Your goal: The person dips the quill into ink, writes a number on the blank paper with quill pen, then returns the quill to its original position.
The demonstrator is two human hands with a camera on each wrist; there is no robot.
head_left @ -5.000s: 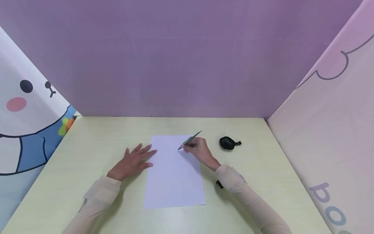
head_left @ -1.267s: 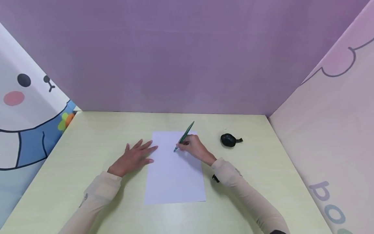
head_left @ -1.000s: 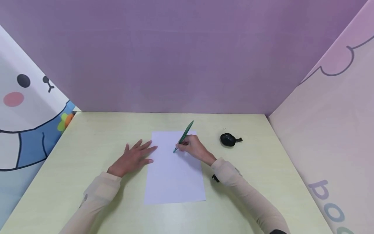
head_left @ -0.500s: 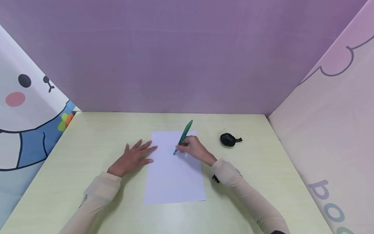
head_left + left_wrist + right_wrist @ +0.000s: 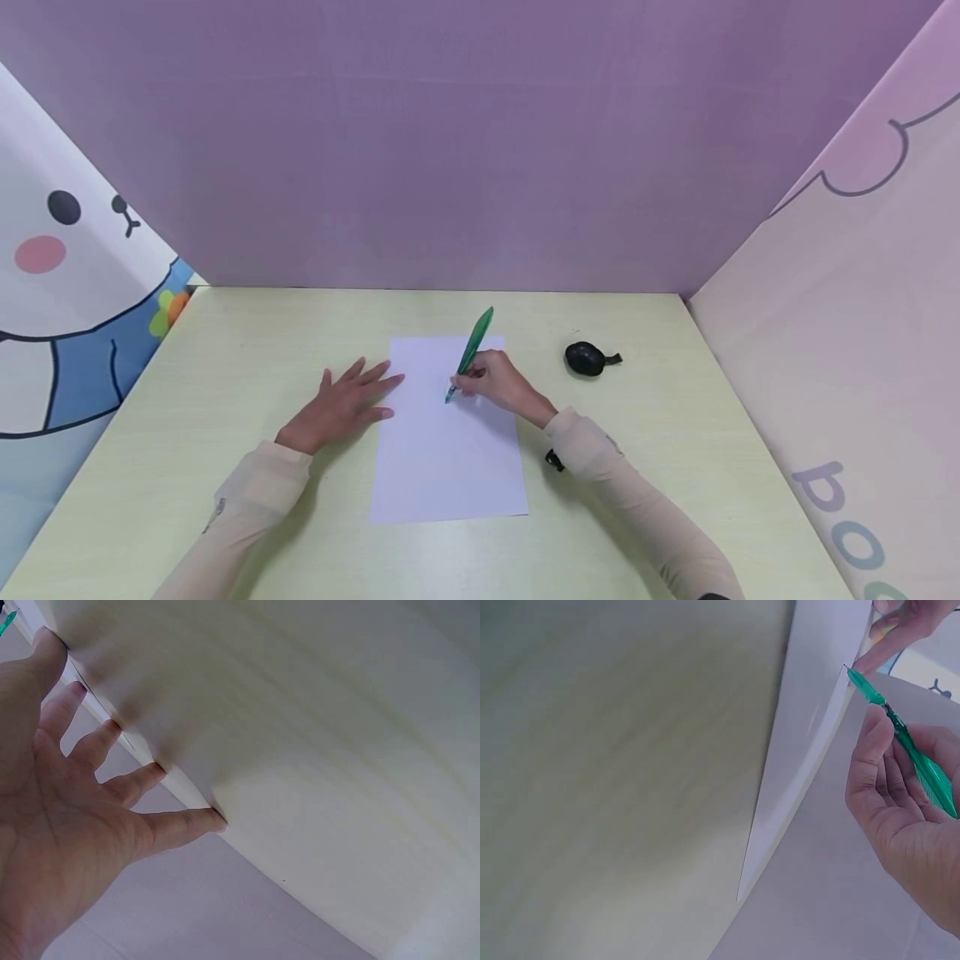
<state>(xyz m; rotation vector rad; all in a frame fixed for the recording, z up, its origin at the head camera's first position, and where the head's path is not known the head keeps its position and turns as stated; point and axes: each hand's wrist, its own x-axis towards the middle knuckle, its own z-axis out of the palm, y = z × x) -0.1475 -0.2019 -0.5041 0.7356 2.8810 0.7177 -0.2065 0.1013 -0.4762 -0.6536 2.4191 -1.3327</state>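
Observation:
A green pen is pinched between the thumb and fingers of my right hand. Its tip points down at the upper middle of a white sheet of paper. In the right wrist view the pen's clear green barrel runs back through the hand, and its fine point is right at the paper. My left hand lies with fingers spread at the sheet's left edge, fingertips and thumb tip overlapping that edge. From the left wrist, the fingertips of that hand press on the tabletop, and its palm is raised.
A rounded black object with a short tab lies on the pale wooden table, right of the paper. A purple panel rises behind the table. Printed side panels stand left and right, the left one with a cartoon animal.
The pen tip has moved slightly left and down the sheet, toward me, and the pen stands steeper. My left hand and the paper have stayed in place; the head view has shifted a little.

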